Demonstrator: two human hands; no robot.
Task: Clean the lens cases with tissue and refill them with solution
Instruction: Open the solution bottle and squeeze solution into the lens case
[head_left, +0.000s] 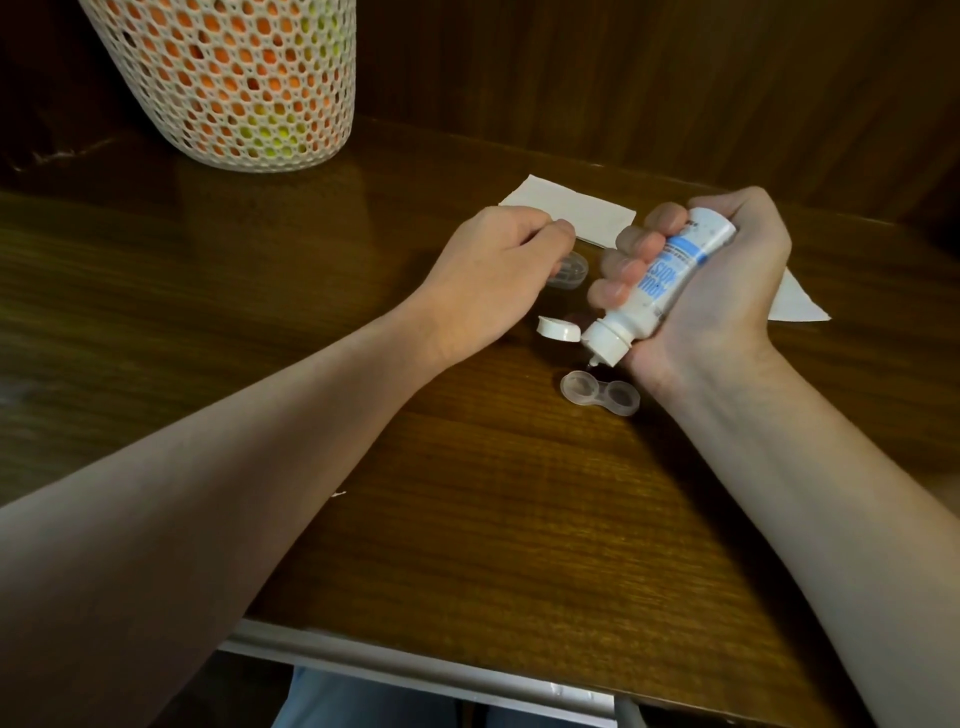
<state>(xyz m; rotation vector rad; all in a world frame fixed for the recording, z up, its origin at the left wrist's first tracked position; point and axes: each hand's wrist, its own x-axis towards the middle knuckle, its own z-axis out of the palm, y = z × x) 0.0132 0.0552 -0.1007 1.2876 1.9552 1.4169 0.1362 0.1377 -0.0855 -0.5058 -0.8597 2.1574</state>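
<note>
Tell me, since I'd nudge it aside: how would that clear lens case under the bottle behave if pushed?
The lens case looks like thin clear plastic, so probably light. Lying flat on the glossy table, it would likely slide, not roll. Its wells are open, so any solution might spill.

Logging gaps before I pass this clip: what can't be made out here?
- Head view: whether solution lies in the open lens case; too small, clear plastic.
- Second clear case: mostly hidden by the left hand.
- Bottle label: covered by the right hand fingers.
- Tissue: partly behind both hands.
</note>
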